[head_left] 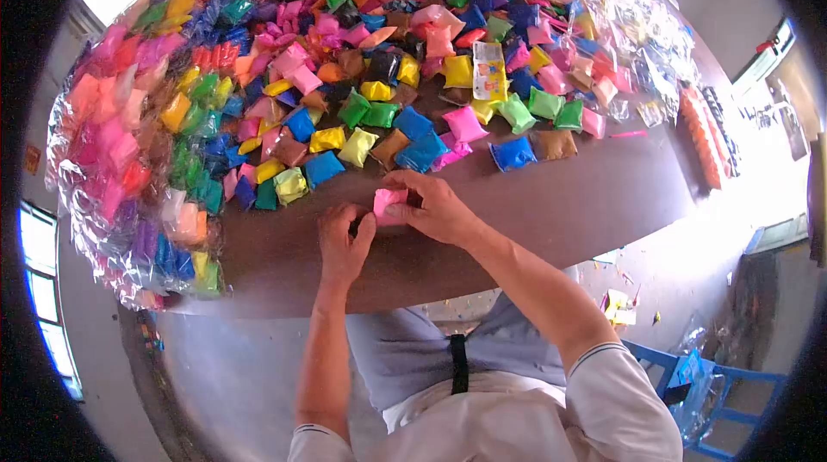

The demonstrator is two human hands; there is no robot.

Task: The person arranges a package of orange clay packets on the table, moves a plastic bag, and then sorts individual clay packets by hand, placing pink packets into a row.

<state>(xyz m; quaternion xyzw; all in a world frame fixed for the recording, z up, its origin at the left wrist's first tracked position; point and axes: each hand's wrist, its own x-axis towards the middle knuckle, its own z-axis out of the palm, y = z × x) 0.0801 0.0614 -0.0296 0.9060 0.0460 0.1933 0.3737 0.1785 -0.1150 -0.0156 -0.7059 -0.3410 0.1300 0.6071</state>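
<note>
Over the near part of the brown table (534, 212), my right hand (431, 208) pinches a small pink packet (387, 200) between thumb and fingers. My left hand (343, 242) is just to the left of it, fingers curled and a gap showing between thumb and forefinger. Its thumb tip comes right up to the packet's lower left edge. Beyond my hands lie a blue packet (421, 153), a pale yellow packet (357, 147) and a brown packet (390, 148). Another blue packet (324, 169) rests further left.
A large heap of coloured packets (345, 31) covers the table's far side. Clear plastic bags of packets (129, 152) line the left side, with crumpled clear plastic (637, 14) at the far right. A printed card (489, 72) lies among packets. A blue chair (732, 402) stands lower right.
</note>
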